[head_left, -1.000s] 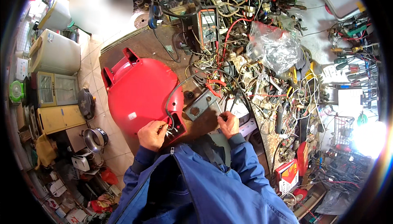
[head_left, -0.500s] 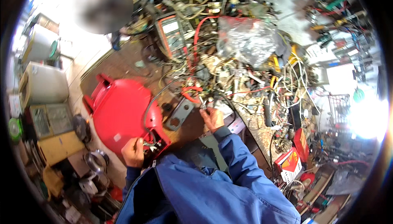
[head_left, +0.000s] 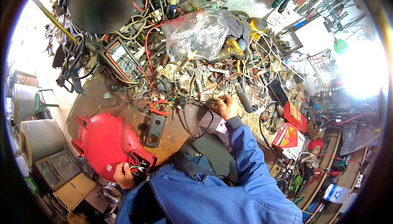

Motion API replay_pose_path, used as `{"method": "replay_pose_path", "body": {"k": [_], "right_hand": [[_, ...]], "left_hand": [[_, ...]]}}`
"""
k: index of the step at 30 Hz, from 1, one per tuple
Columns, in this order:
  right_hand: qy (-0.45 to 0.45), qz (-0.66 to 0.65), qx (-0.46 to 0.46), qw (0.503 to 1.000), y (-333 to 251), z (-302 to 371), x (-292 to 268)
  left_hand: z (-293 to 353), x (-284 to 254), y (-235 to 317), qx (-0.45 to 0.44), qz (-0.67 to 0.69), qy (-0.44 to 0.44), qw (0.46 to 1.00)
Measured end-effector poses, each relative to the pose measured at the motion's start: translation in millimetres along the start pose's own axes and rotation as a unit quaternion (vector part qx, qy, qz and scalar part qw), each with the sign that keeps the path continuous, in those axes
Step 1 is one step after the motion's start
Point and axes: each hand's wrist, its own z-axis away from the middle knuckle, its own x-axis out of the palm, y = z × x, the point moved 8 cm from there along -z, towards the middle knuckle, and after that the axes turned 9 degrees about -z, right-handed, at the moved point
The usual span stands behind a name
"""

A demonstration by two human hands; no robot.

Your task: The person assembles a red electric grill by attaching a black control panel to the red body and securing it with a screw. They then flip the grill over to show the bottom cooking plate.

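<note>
The red housing (head_left: 107, 144) rests at the left end of the workbench (head_left: 93, 102), its rounded underside facing up. A recessed compartment at its near right corner contains loose wires (head_left: 141, 165) with light-coloured ends. A dark cable (head_left: 124, 136) arches over the housing from this compartment.

The left hand (head_left: 124, 176) is positioned at the near edge of the housing, immediately left of the compartment. Its fingers are bent, with thumb and forefinger close together beside the wires; whether a wire is pinched between them cannot be determined (the fingertips are small in this view).

The right hand (head_left: 228, 107) is well apart from the housing, on its right side and farther from the body. It is extended over the near margin of the clutter, fingers curled and fingertips near one another. Whether it grips an item cannot be determined.

Between the hands, a grey metal plate (head_left: 155, 130) with round openings lies just right of the housing. Red-handled pliers (head_left: 159, 106) lie beyond the plate. A multimeter (head_left: 123, 62) with an orange-edged face stands tilted farther back. A clear plastic bag (head_left: 194, 35) covers part of the clutter beyond the right hand; a red-and-white box (head_left: 290, 140) is located to its right, nearer the body.
</note>
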Motion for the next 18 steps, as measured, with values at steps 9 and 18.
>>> {"method": "replay_pose_path", "body": {"k": [9, 18], "right_hand": [[0.057, -0.155, 0.012, 0.986, -17.1, -70.2, 8.4], [0.059, -0.095, -0.001, 0.994, -79.4, -244.8, 53.1]], "left_hand": [[-6.8, 5.3, -21.2, -0.004, 0.007, -0.038, 0.999], [-4.6, 0.5, -6.3, 0.02, 0.003, 0.003, 1.0]]}}
